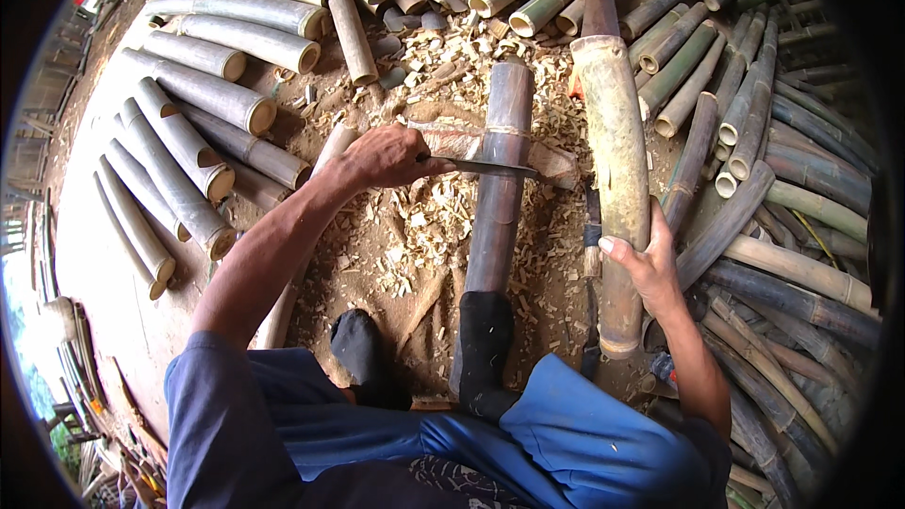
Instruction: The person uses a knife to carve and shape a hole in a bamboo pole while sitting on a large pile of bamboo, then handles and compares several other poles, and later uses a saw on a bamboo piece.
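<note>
Bamboo tube (500, 226), dark and purplish-brown, lies in the middle of the head view, pointing away from the person, with the black-socked right foot (485, 339) on its near part. Farther along, it crosses a reddish wooden block (556, 166) on the ground. The left hand (388, 158) has its fingers curled together round a knife (485, 168), whose handle is mostly hidden in the fist. The blade reaches across the dark tube; whether it touches the surface, I cannot tell. The right hand (650, 264) is clamped on a pale, blotchy bamboo pole (613, 151), thumb over the upper side, the other fingers mostly hidden behind it. A rusty, tapering blade (600, 0) shows at the pole's far end. The left foot (360, 349), also black-socked, is on the soil. Wood chips (415, 245) litter the ground beside the tube. Cut bamboo sections (245, 42) lie at upper left; more bamboo poles (815, 278) are heaped at right.
</note>
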`<action>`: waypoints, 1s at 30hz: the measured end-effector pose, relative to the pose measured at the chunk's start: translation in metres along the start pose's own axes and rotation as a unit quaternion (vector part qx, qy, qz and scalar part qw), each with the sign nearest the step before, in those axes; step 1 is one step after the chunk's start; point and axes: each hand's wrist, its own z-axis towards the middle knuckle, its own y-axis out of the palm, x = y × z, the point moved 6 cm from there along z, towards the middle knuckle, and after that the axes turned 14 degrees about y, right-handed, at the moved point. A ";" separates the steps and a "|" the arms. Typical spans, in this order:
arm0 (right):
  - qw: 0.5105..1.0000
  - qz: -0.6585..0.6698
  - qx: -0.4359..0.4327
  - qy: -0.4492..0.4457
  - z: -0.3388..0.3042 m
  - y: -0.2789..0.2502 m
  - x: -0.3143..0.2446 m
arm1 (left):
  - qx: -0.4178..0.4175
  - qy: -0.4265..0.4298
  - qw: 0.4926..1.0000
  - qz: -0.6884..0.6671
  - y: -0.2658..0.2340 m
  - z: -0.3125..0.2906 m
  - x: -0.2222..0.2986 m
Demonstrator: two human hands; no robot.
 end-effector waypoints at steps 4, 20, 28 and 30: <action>1.000 -0.017 -0.008 -0.007 -0.002 0.004 -0.003 | -0.029 -0.018 0.999 -0.020 0.009 -0.003 0.003; 0.978 -0.175 -0.002 -0.112 0.017 0.023 -0.087 | -0.077 -0.054 0.996 0.009 0.013 0.001 -0.005; 0.899 -0.384 -0.141 0.154 0.051 0.041 0.002 | -0.121 -0.057 0.991 0.014 0.021 0.011 -0.006; 0.944 -0.287 -0.144 0.079 0.037 0.034 -0.045 | -0.137 -0.056 0.989 0.006 0.026 0.006 -0.007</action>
